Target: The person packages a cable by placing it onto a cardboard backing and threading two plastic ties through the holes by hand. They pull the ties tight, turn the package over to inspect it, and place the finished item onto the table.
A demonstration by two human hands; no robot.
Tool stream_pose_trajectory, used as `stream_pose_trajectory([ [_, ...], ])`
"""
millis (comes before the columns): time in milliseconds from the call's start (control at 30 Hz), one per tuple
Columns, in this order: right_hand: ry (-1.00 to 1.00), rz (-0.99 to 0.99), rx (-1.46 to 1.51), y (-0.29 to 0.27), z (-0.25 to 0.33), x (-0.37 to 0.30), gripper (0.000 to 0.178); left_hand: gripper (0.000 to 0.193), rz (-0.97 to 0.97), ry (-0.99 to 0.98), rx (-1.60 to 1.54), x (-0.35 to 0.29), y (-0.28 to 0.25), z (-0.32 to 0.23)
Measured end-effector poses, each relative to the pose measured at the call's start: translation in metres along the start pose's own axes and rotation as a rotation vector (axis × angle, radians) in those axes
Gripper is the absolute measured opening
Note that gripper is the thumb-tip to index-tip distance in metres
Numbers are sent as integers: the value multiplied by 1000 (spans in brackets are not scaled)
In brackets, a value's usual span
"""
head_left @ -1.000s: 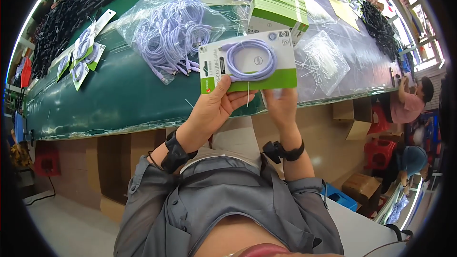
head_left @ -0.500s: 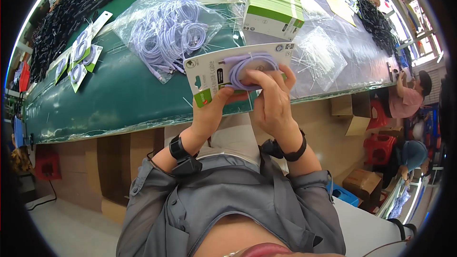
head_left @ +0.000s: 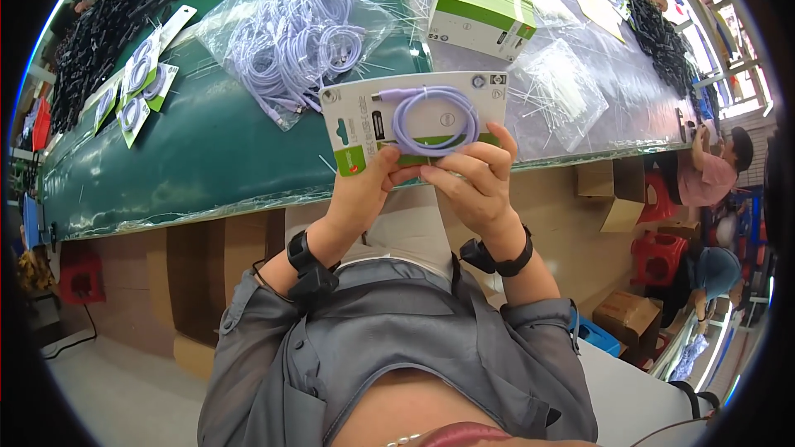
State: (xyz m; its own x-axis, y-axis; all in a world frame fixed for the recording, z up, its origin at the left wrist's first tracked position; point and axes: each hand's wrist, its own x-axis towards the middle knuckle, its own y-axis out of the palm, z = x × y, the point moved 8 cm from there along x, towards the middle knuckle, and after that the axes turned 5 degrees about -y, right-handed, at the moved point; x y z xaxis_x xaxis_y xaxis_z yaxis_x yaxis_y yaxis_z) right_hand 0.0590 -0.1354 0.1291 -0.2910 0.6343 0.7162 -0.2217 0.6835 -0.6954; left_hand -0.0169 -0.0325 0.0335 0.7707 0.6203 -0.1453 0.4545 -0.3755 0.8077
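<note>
While both hands grip it from below, the backing card (head_left: 414,120), white with green patches, is held above the near edge of the green table (head_left: 190,165) with a coiled lilac cable (head_left: 436,120) on its face. Left hand (head_left: 360,199) pinches the card's lower left edge; right hand (head_left: 476,186) closes on the lower middle, fingers (head_left: 497,153) touching the coil. Beyond lie a clear bag of lilac cables (head_left: 294,33) and a stack of green-and-white cards (head_left: 484,8).

Bright, even daylight, glare on the plastic sheeting (head_left: 580,74), sharp centre, fisheye bending at the rim.
</note>
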Motion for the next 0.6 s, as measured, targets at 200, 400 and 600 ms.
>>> stream_pose_trajectory([
  [200,147,-237,-112,-15,4,-3,22,29,237,770,982,-32,63,-58],
  [400,196,-312,-157,-6,8,-1,27,40,356,1024,1152,-43,90,-79],
  [600,1065,-451,862,62,-21,-100,25,39,530,1084,1261,-53,108,-83],
])
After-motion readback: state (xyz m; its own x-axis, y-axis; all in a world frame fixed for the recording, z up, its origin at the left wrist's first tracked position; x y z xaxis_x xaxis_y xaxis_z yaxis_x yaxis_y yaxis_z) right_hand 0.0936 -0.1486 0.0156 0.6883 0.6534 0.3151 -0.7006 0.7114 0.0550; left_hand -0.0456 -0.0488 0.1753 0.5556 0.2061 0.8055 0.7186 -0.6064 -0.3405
